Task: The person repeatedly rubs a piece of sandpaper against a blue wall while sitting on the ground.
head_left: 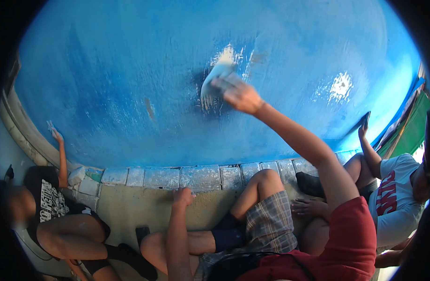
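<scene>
My right hand (243, 97) is raised against the blue wall (144, 61), its fingers closed on a pale, bent sheet (217, 76) pressed to the paint. Motion blurs the sheet, so its material is unclear. Just above it lies a scraped white patch (228, 52) with ragged edges. Low down, my left hand (184, 195) is by the row of pale bricks (199, 177) at the foot of the wall. Its fingers are curled, and what they may hold is hidden.
On the left a person (53, 201) sits with one hand on the wall. To the right another person (397, 196) holds a dark pad (366, 118) near the wall. A second white patch (341, 87) shows on the paint. My bent knees are over the sandy ground (130, 206).
</scene>
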Tool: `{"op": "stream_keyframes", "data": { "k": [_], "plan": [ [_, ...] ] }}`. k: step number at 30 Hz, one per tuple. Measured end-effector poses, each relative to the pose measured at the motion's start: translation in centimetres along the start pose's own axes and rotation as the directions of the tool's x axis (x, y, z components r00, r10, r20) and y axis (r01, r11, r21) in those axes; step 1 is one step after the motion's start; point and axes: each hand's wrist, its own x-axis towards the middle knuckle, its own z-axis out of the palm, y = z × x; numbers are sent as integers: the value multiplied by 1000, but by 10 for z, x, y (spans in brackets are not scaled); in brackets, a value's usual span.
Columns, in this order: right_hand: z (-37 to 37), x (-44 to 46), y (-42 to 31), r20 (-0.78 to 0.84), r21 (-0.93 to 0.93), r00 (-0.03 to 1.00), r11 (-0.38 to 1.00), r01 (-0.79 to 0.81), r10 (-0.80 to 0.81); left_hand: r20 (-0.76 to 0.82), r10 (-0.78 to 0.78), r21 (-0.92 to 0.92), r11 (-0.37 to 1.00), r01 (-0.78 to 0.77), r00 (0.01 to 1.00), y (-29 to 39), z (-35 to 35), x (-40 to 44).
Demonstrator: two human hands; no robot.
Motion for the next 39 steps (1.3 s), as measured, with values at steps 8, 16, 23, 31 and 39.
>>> {"op": "stream_keyframes", "data": {
  "k": [8,16,23,31,39],
  "plan": [
    [0,-61,-28,262,159,936,967,197,-234,-25,45,-66,997,-46,999,0,0,-2],
    [10,-189,-112,692,257,717,957,-134,-85,-106,107,-26,994,-110,989,-13,15,4],
    [-67,-265,-212,592,172,674,747,-642,442,-117,123,-88,987,-134,985,-5,10,-1],
    [-58,-259,-199,409,161,423,393,-905,808,-123,147,80,987,-138,981,-8,26,14],
    [-53,-260,-193,450,219,215,126,-968,867,-137,102,44,994,-97,985,4,20,0]
  ]
}}
